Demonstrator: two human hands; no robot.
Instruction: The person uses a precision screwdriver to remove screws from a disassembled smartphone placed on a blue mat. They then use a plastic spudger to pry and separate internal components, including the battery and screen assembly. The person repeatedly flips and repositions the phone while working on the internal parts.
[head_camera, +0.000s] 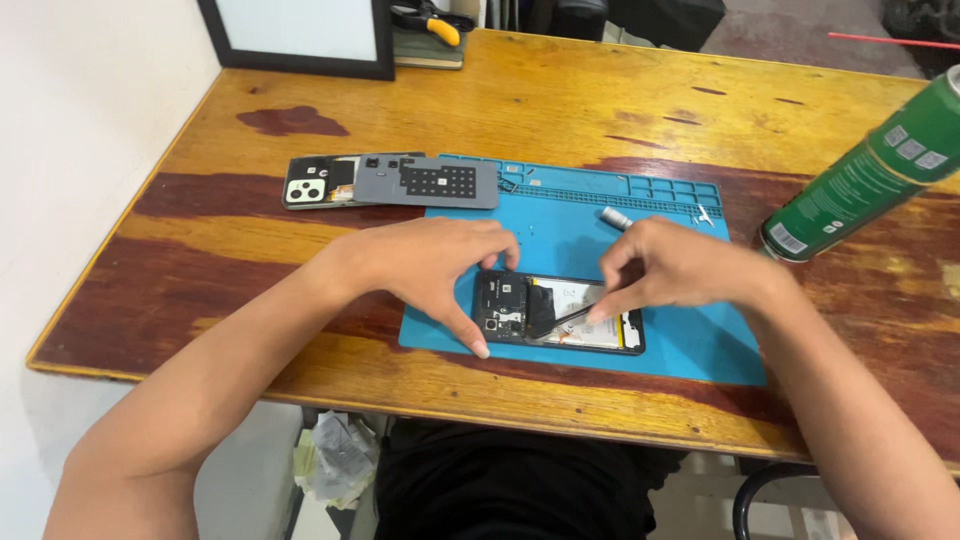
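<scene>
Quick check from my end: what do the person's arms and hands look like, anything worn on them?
Both arms are bare from the hands up to the frame edge: no sleeves in view. The left hand and right hand wear no gloves. No rings, watch or wrist strap show on either. Fingernails are short and unpainted. Dark clothing shows only at the lap.

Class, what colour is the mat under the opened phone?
The mat is blue, seen best in the head view, under the phone.
</scene>
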